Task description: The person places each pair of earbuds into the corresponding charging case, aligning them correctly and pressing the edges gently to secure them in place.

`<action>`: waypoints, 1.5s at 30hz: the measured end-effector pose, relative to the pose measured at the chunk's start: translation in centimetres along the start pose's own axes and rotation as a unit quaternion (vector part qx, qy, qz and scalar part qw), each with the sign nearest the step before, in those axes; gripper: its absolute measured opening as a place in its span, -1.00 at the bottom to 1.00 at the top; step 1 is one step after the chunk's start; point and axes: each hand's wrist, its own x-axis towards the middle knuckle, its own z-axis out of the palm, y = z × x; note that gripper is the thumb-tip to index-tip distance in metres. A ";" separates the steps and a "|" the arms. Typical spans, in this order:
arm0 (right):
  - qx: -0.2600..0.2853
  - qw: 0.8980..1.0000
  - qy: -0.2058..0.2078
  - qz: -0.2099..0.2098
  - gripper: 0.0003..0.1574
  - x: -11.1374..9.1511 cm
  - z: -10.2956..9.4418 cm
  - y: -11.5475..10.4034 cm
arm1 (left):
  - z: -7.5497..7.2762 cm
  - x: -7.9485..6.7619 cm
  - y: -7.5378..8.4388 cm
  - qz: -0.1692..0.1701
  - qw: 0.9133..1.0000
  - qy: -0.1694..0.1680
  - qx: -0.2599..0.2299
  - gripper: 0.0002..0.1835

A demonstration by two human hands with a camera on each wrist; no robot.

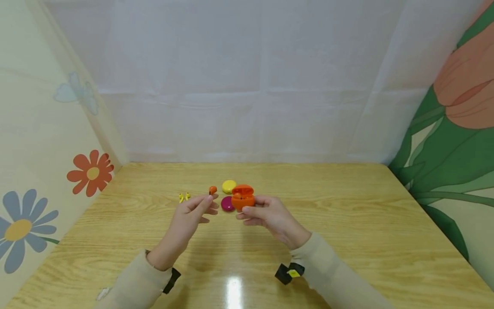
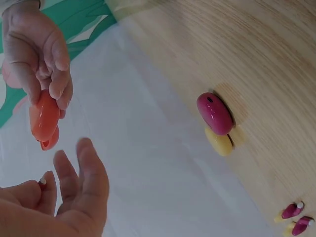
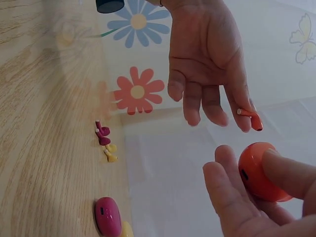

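White glare (image 1: 233,294) streaks the wooden tabletop (image 1: 347,240) on the wearer's side of the fingers (image 1: 202,207), amid faint, soft-edged shadows (image 1: 206,251); wrist views appear hazy.

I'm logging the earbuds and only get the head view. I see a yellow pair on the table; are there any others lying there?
Observer: Yes, both wrist views show magenta earbuds beside the yellow earbuds.

Operator: The left hand pinches an orange earbud. What does its stem end look like?

Observer: The right wrist view shows a whitish tip there.

Operator: And the orange case in the right hand, any marking on its outside?

Observer: A small dark slot, plain in the right wrist view.
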 end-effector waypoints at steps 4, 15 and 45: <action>-0.006 1.000 -0.002 -0.004 -0.53 0.0 0.0 0.0 | 0.2 0.0 0.3 -0.011 0.999 -0.018 -0.030 -0.62; -0.032 0.999 0.002 -0.002 -0.54 0.0 -0.1 0.1 | 1.5 -0.2 0.9 -0.004 0.996 -0.063 -0.062 -0.60; -0.029 0.999 -0.016 -0.019 -0.53 0.0 0.3 0.2 | 4.1 0.4 0.9 0.030 0.992 -0.065 -0.104 -0.69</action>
